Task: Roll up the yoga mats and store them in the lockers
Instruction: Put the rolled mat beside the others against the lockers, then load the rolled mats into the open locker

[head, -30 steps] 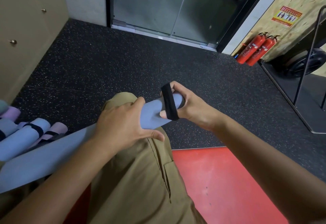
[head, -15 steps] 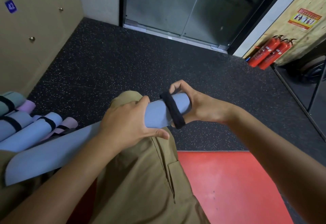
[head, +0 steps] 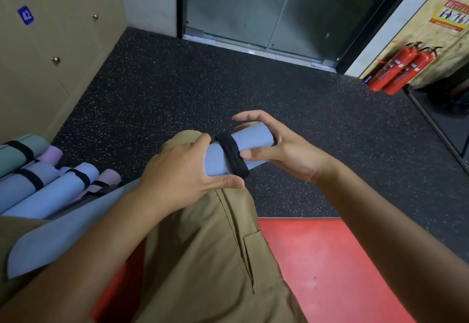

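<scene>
The left hand (head: pixel 182 170) grips the rolled blue mat (head: pixel 243 150), fingers curled over the top and thumb underneath, just left of the black strap (head: pixel 232 155) that circles the roll near its far end. The right hand (head: pixel 276 150) cups that end of the mat, its thumb pressing the roll right beside the strap and its fingers arched over the tip, loosely spread. The mat lies across the person's raised knee, in tan trousers (head: pixel 203 246), and runs down to the lower left. On the dark speckled floor (head: pixel 228 89) to the left lie more rolled mats (head: pixel 50 185), each with a black band. Behind them stand tan lockers (head: pixel 50 43). Two red fire extinguishers (head: pixel 398 68) lean against the far right wall.
</scene>
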Tool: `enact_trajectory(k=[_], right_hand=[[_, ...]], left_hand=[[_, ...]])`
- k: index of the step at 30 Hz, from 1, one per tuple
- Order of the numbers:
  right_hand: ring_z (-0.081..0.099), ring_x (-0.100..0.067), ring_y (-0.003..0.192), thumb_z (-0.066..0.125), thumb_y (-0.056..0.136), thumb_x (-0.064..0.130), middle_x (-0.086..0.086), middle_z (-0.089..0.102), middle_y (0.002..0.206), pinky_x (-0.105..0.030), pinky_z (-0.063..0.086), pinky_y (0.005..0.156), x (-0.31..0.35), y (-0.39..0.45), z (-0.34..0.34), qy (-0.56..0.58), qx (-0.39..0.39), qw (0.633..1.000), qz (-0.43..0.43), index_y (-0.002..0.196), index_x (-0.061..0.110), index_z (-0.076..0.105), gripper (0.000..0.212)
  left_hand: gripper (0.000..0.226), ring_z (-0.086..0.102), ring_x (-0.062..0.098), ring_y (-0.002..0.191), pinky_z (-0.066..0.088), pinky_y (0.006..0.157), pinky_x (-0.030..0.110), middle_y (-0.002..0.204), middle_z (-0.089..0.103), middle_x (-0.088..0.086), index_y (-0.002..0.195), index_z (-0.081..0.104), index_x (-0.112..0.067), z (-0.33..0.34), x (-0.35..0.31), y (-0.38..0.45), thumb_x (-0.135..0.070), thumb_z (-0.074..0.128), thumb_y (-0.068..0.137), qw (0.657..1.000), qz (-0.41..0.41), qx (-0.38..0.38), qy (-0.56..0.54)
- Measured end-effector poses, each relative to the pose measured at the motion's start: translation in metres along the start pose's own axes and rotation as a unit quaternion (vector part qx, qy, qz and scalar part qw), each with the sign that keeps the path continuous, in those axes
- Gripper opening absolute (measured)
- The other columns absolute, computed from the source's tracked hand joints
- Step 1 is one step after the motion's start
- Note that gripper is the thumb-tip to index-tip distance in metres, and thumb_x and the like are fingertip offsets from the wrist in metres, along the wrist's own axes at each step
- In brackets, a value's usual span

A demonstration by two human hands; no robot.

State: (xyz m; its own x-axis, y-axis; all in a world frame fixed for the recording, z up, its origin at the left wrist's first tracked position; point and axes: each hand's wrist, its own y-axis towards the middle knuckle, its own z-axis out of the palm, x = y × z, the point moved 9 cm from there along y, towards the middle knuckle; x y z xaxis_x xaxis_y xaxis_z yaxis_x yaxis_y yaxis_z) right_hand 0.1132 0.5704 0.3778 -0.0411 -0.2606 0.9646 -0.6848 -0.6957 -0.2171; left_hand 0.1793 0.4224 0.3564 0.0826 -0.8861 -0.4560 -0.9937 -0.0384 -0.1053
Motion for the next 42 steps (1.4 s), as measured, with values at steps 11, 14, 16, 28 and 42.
enact_trajectory(k=[11,14,16,28,42], right_hand=[[0.065,-0.022,0.118,0.074,0.085,0.021,-0.008,0.058,0.138,-0.035,0.055,0.091,-0.016,-0.01,0.007,0.183,-0.165,0.967,-0.07,0.149,0.028,0.042,0.072],[0.065,-0.018,0.108,0.072,0.086,0.025,-0.003,0.064,0.126,-0.034,0.054,0.087,-0.016,-0.016,0.013,0.205,-0.197,0.955,-0.086,0.148,0.027,0.043,0.068],[0.064,-0.017,0.109,0.072,0.086,0.027,-0.005,0.064,0.13,-0.034,0.053,0.088,-0.016,-0.018,0.02,0.219,-0.211,0.948,-0.094,0.147,0.026,0.045,0.067],[0.061,-0.023,0.127,0.075,0.091,0.031,-0.004,0.061,0.139,-0.048,0.053,0.105,0.029,0.016,0.046,0.181,-0.205,0.951,-0.143,0.149,0.03,0.041,0.067],[0.066,-0.007,0.109,0.071,0.087,0.039,0.008,0.064,0.128,-0.041,0.055,0.098,0.159,0.129,0.176,-0.042,0.034,0.973,-0.226,0.136,0.03,0.055,0.053]], left_hand=[[0.094,0.058,0.014,0.104,0.052,0.086,0.046,0.113,0.052,-0.022,0.108,0.039,-0.042,-0.015,0.013,-0.008,-0.098,0.063,0.038,0.995,0.006,0.061,-0.079],[0.1,0.058,0.011,0.108,0.052,0.088,0.045,0.118,0.055,-0.021,0.116,0.038,-0.045,-0.017,0.018,-0.014,-0.095,0.069,0.037,0.993,0.008,0.053,-0.107],[0.104,0.059,0.01,0.108,0.052,0.09,0.044,0.12,0.057,-0.019,0.122,0.037,-0.046,-0.019,0.022,-0.019,-0.093,0.072,0.037,0.992,0.002,0.043,-0.118],[0.076,0.063,0.006,0.097,0.052,0.084,0.037,0.105,0.064,-0.017,0.117,0.048,-0.037,-0.075,0.062,-0.035,-0.07,0.082,0.057,0.975,-0.058,-0.124,-0.175],[0.068,0.069,0.003,0.103,0.058,0.09,0.039,0.114,0.07,-0.015,0.123,0.055,-0.031,-0.201,0.194,-0.149,-0.042,0.092,0.067,0.773,-0.177,-0.478,-0.379]])
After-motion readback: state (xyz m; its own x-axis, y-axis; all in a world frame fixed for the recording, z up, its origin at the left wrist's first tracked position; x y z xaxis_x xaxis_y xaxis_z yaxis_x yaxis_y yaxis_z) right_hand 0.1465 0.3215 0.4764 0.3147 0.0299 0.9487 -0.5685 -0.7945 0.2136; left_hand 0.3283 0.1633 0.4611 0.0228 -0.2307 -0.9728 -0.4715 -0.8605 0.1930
